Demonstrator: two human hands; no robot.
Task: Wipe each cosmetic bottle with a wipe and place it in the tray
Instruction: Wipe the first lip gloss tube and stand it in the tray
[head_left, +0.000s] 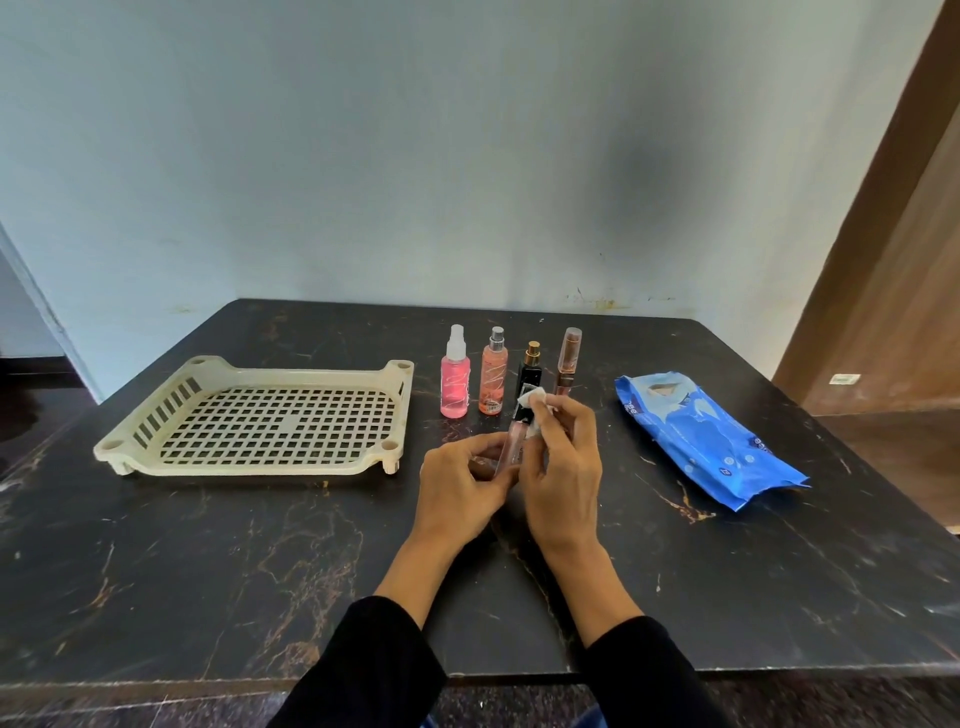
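My left hand grips the lower end of a slim clear bottle with pinkish liquid and a black cap, tilted up to the right. My right hand pinches a small white wipe against the bottle's cap end. Behind my hands four bottles stand upright in a row: a pink spray bottle, an orange-pink spray bottle, a black bottle with a gold top, partly hidden, and a slim brown-capped tube. The beige perforated tray lies to the left with nothing in it.
A blue pack of wipes lies to the right on the dark marble table. A pale wall rises just behind the table. A brown wooden door stands at the far right.
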